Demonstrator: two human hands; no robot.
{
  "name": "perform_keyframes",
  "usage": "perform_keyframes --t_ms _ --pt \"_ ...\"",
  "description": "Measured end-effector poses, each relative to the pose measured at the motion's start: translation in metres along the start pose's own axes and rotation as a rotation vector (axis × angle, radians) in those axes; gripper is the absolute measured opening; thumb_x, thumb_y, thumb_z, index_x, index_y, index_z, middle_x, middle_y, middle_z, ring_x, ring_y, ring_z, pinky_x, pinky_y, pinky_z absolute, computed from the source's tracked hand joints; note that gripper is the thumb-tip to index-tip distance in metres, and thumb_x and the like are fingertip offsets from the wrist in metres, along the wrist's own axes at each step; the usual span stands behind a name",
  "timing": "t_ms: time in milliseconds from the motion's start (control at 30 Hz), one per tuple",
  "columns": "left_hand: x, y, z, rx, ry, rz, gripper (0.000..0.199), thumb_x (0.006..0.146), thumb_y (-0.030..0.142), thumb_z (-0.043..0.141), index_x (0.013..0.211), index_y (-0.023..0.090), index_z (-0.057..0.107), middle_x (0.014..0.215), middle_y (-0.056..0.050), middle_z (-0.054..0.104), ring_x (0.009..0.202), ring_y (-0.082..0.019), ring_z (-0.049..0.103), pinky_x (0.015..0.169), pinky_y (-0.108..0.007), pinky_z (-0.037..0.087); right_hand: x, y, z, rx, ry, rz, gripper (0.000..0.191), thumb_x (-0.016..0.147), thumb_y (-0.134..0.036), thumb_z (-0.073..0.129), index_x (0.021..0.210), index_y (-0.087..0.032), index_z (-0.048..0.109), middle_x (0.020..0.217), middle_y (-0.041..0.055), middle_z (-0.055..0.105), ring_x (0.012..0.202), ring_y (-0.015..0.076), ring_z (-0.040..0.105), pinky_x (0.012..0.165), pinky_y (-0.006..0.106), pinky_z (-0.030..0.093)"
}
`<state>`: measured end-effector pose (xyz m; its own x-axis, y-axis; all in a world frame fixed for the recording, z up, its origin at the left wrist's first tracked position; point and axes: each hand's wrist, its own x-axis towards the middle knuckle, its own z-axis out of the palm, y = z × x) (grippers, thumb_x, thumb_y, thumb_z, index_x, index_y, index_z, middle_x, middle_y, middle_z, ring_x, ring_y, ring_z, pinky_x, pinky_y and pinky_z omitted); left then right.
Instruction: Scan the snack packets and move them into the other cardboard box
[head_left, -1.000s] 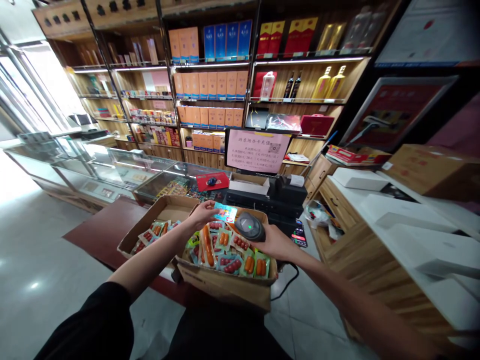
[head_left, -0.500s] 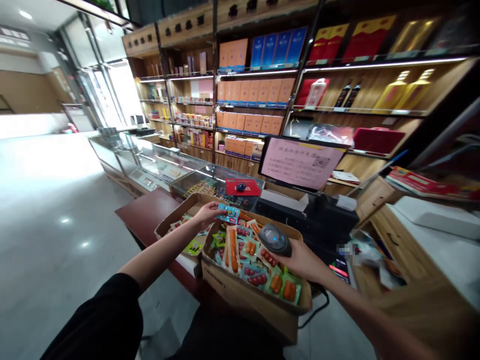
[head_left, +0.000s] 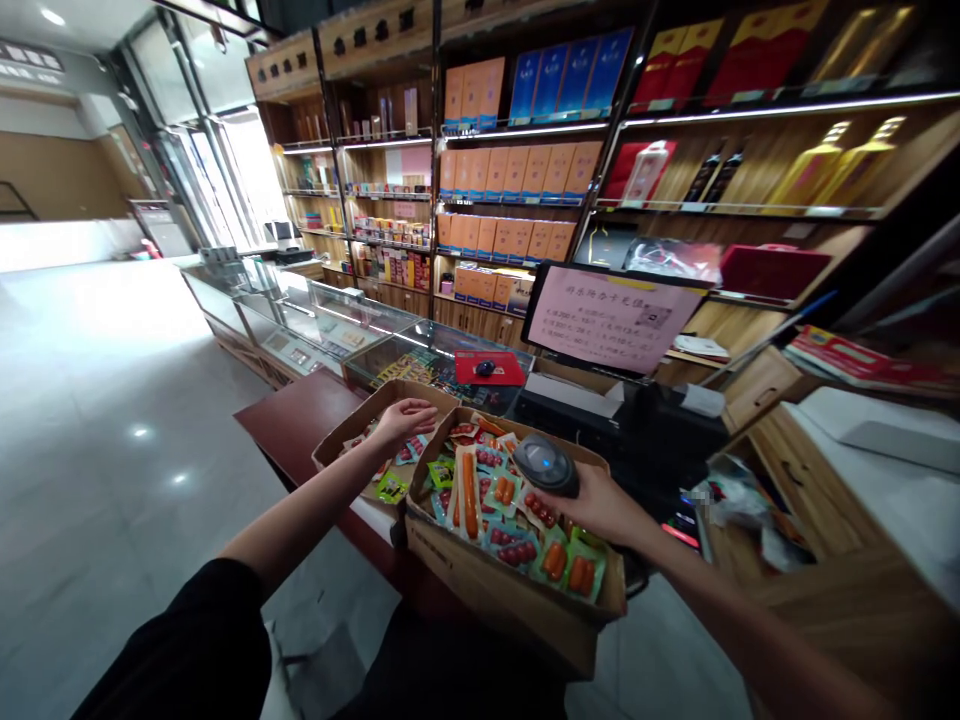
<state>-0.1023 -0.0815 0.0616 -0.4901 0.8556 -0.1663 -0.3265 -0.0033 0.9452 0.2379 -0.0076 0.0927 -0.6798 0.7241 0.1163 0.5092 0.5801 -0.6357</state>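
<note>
The right hand (head_left: pixel 600 505) is wrapping tight around a dark scanner (head_left: pixel 546 465) and holding it over the near box (head_left: pixel 480 575), which is sitting full of snack packs (head_left: pixel 517 515) at about 6 o'clock. The left hand (head_left: pixel 405 418) is hanging wide and empty, palm up, over the far box (head_left: pixel 352 435) at 9 o'clock from the scanner. Both boxes are resting on the red-brown desk (head_left: pixel 289 425), with a pink sign (head_left: pixel 611 320) standing at 1 o'clock.

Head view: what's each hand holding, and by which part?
Right hand grips the barcode scanner from below, around its body, fingers wrapped under it. Left hand holds nothing, open above the left carton of snack packets.
</note>
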Motion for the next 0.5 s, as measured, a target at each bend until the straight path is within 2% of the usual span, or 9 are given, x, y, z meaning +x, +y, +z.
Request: perform_keyframes --t_ms 200,333,367,433,500 --pt "0.005 -0.034 0.062 0.088 -0.253 -0.020 0.045 0.058 0.031 0.092 0.089 0.010 0.066 0.079 -0.008 0.072 0.071 -0.017 0.071 0.073 -0.031 0.060 -0.021 0.014 -0.014 0.022 0.018 0.015 0.050 0.076 -0.049 0.072 0.113 -0.015 0.071 0.111 0.0095 0.076 0.105 0.0330 0.070 0.092 0.041 0.055" --pt "0.011 -0.056 0.099 0.400 -0.395 0.051 0.037 0.068 0.032 0.085 0.094 0.012 0.068 0.084 -0.007 0.072 0.072 -0.017 0.070 0.070 -0.031 0.059 -0.038 0.023 -0.020 0.036 0.068 0.087 0.046 0.075 -0.045 0.073 0.111 -0.016 0.072 0.104 0.0083 0.078 0.100 0.0335 0.071 0.087 0.040 0.056" --pt "0.013 -0.061 0.107 0.533 -0.447 0.117 0.031 0.072 0.029 0.081 0.096 0.013 0.069 0.087 -0.008 0.073 0.075 -0.018 0.070 0.072 -0.032 0.059 -0.042 0.024 -0.022 0.036 0.079 0.110 0.044 0.075 -0.045 0.074 0.109 -0.017 0.073 0.104 0.0082 0.078 0.101 0.0338 0.071 0.085 0.039 0.056" --pt "0.016 -0.068 0.121 0.845 -0.595 0.334 0.023 0.077 0.019 0.071 0.100 0.016 0.072 0.098 -0.009 0.073 0.089 -0.022 0.070 0.080 -0.034 0.057 -0.050 0.024 -0.025 0.040 0.090 0.157 0.043 0.075 -0.045 0.074 0.107 -0.017 0.073 0.105 0.0083 0.078 0.101 0.0342 0.071 0.081 0.037 0.056" --pt "0.018 -0.072 0.134 1.158 -0.764 0.592 0.033 0.076 0.007 0.063 0.105 0.018 0.074 0.107 -0.010 0.072 0.103 -0.025 0.067 0.092 -0.036 0.052 -0.055 0.025 -0.027 0.042 0.103 0.202 0.046 0.074 -0.047 0.075 0.108 -0.018 0.072 0.106 0.0087 0.077 0.100 0.0344 0.071 0.079 0.036 0.057"
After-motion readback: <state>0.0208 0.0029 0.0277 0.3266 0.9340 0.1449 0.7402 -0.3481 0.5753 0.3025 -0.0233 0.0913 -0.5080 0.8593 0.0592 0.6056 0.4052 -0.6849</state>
